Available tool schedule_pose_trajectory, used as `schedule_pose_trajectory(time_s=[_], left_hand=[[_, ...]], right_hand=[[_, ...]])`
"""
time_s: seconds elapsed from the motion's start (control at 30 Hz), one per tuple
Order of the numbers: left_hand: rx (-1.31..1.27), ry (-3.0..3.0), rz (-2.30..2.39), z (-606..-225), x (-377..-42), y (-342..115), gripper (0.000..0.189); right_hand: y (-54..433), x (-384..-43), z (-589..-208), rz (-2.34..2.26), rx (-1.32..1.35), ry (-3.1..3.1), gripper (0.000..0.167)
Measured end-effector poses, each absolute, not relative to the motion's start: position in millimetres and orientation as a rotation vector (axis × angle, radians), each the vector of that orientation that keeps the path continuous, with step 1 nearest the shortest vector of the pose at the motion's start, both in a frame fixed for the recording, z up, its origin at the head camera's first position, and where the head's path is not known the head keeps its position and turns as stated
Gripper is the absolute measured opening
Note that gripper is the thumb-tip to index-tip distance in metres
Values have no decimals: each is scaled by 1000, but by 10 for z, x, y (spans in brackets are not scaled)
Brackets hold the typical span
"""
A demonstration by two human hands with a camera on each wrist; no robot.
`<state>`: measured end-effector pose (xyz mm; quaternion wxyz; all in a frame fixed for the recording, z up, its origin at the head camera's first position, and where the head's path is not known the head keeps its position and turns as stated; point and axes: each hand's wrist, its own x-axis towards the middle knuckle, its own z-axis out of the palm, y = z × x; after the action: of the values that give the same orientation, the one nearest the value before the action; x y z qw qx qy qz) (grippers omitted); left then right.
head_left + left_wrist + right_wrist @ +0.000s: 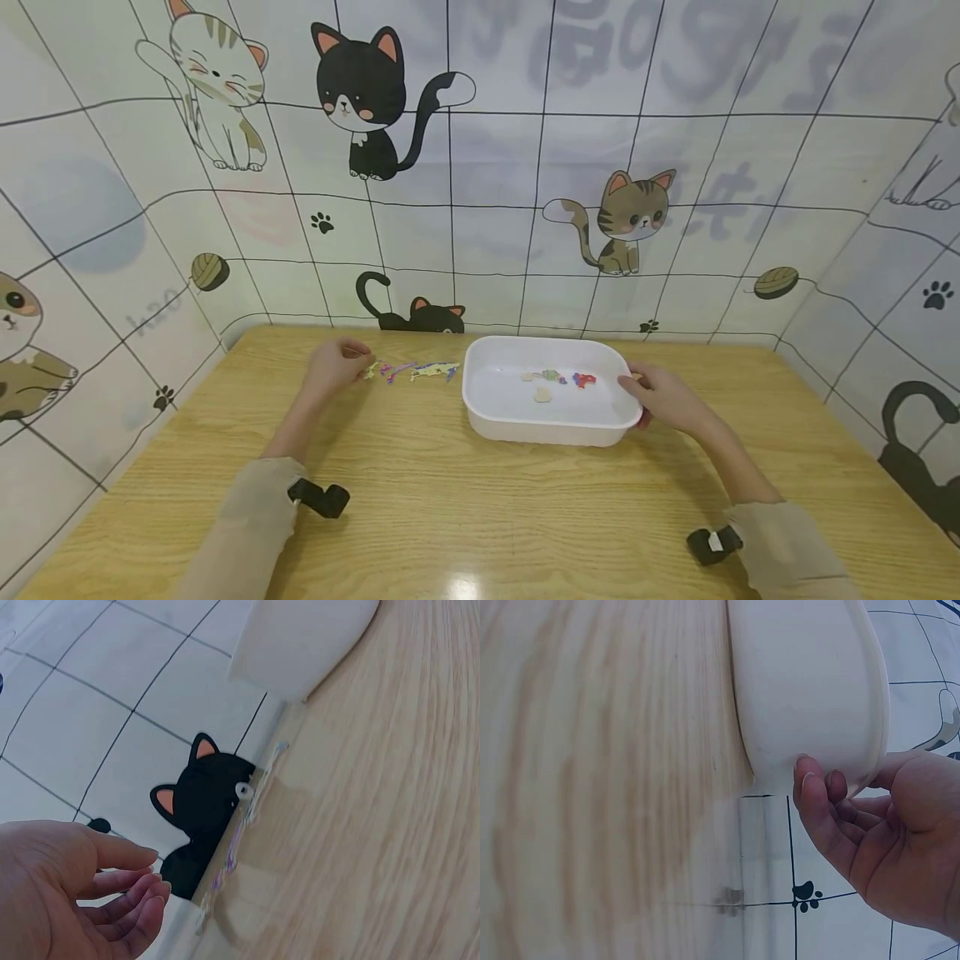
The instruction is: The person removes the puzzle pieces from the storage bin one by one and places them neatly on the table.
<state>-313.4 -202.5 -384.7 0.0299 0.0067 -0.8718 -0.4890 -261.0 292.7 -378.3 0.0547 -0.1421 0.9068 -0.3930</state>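
Observation:
A white plastic basin (551, 425) stands on the wooden table. My right hand (663, 398) grips its right rim, thumb over the edge and fingers curled underneath against the outer wall (810, 690). Inside lie several small flat pieces, including a red one (584, 381) and a beige one (542, 395). Left of the basin, more small pieces form a row: yellow (435, 369), then purple and pink (397, 369). My left hand (337, 364) is at the row's left end, over a yellowish piece (371, 371). In the left wrist view its fingers (142, 911) are loosely bent, with nothing between them.
A white cloth backdrop (495, 183) printed with cats and grid lines rises behind the table and along both sides. The wooden tabletop (465, 500) stretches from the basin toward me. Black straps with small cameras (322, 497) sit on both wrists.

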Motion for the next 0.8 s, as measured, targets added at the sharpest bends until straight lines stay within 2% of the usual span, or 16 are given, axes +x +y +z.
schedule_pose_trajectory(time_s=[0.8], left_hand=[[-366, -2611, -1632, -3595, -2970, -1209, 19]], right_hand=[[2927, -2606, -3785, -1181, -433, 2764, 45]])
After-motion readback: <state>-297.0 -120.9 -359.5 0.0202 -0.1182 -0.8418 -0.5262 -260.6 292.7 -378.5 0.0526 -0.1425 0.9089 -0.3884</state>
